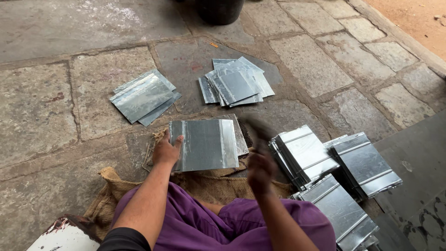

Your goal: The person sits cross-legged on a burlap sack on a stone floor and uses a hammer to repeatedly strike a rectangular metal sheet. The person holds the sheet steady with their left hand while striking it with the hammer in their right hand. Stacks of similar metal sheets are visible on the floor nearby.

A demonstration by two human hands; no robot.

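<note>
Stone paving (pixel 42 111) holds two worked piles; left hand (pixel 166 151) pinches a sheet (pixel 204 144), blurred right hand (pixel 261 169) clenches a mallet (pixel 258 126); stacks (pixel 306 155) remain.

Two loose piles of cut metal sheets on the stone paving (pixel 42 111): one fanned stack (pixel 143 96) at left, another (pixel 236 83) further right, well apart. Ribbed metal panels (pixel 337 169) heaped at the right. Burlap sacking (pixel 107 195) spread on the ground. Dark round pot (pixel 219 10) at the top edge. Bare orange dirt (pixel 413 18) beyond the kerb.
</note>
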